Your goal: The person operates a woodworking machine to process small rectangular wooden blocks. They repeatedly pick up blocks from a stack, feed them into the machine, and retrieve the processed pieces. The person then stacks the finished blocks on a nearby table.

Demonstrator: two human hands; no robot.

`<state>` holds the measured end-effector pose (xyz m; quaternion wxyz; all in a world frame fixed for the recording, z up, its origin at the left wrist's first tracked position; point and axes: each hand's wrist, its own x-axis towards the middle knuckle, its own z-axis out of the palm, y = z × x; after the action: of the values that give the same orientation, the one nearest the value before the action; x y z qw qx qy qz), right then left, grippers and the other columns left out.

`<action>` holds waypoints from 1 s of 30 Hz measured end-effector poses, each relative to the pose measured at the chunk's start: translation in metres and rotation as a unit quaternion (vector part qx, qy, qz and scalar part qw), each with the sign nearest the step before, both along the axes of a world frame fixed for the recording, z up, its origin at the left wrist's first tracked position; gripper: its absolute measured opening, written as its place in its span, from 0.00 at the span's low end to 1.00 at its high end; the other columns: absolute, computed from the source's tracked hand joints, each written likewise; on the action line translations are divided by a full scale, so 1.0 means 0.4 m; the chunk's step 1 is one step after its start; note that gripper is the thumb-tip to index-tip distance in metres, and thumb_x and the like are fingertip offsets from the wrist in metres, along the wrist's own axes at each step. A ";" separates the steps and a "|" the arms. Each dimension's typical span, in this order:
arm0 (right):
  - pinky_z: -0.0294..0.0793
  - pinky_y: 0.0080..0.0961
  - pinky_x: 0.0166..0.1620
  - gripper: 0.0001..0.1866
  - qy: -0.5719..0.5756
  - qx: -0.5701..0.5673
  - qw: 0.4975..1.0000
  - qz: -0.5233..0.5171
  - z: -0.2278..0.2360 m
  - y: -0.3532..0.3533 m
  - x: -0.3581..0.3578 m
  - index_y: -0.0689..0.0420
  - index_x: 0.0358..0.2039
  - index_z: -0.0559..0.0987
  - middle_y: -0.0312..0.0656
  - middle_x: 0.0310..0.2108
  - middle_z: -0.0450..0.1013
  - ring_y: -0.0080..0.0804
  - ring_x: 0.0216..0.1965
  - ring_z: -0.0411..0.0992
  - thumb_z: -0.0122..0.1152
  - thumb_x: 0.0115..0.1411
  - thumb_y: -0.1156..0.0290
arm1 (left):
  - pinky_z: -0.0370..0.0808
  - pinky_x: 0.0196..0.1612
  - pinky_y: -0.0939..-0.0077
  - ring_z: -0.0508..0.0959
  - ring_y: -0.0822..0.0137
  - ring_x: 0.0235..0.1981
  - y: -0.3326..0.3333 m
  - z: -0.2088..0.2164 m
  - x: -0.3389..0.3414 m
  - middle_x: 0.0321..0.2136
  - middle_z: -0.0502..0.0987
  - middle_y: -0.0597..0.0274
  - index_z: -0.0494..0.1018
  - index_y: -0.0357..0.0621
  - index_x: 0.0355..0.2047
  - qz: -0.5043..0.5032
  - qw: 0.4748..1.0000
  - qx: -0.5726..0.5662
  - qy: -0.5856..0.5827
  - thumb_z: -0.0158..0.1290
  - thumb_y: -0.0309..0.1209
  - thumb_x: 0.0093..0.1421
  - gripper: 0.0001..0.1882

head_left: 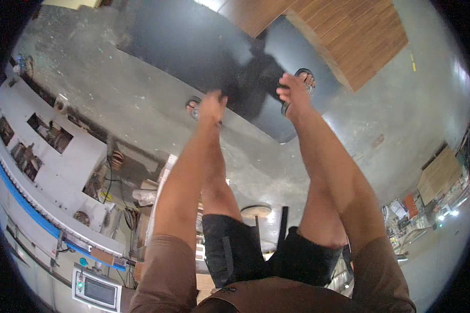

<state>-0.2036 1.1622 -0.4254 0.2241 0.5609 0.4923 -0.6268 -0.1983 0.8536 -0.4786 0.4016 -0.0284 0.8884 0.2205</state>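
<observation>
Both my arms stretch forward over my legs. My left hand (pixel 212 107) is in front of my left sandal (pixel 192 102), near the edge of a large dark glossy sheet (pixel 183 57) on the floor. Motion smears its fingers, so their pose is unclear. My right hand (pixel 295 95) is over the same dark sheet, beside my right sandal (pixel 306 75). Its fingers are somewhat bent and apart, with nothing seen in them. Whether either hand touches the sheet cannot be told.
Brown wood-grain boards (pixel 363 41) lie at the far right, against the dark sheet. A long white machine (pixel 68 167) with a blue rail (pixel 34 211) runs along the left, with a control panel (pixel 96 289) near me. A round stool-like top (pixel 256 211) shows behind my legs. Grey concrete floor (pixel 397 120) surrounds the sheet.
</observation>
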 end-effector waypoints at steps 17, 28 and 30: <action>0.79 0.30 0.53 0.26 0.074 0.012 0.990 0.117 -0.472 0.079 -0.064 0.56 0.64 0.73 0.43 0.58 0.77 0.34 0.50 0.80 0.57 0.75 0.53 | 0.60 0.76 0.50 0.75 0.46 0.64 0.114 -0.295 -0.028 0.62 0.76 0.38 0.68 0.33 0.68 -0.120 0.980 0.031 0.153 0.56 0.46 0.69 0.36; 0.62 0.48 0.71 0.49 0.171 -0.084 0.977 -0.097 -0.397 -0.040 -0.325 0.61 0.69 0.67 0.47 0.63 0.71 0.45 0.64 0.69 0.48 0.68 0.27 | 0.69 0.68 0.69 0.68 0.55 0.71 0.072 -0.495 -0.627 0.74 0.61 0.39 0.43 0.44 0.80 0.281 0.908 0.257 0.173 0.58 0.22 0.64 0.50; 0.61 0.48 0.73 0.54 0.158 -0.058 0.977 -0.127 -0.390 -0.063 -0.353 0.64 0.71 0.64 0.49 0.69 0.66 0.47 0.66 0.67 0.48 0.67 0.25 | 0.70 0.67 0.65 0.73 0.47 0.66 0.115 -0.494 -0.694 0.70 0.68 0.39 0.46 0.42 0.80 0.378 0.833 0.392 0.098 0.52 0.16 0.64 0.45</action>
<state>-0.3446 1.1371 -0.5816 0.0944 0.4982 0.4091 -0.7586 -0.4758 0.8996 -0.6762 0.1751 -0.1804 0.6825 0.6862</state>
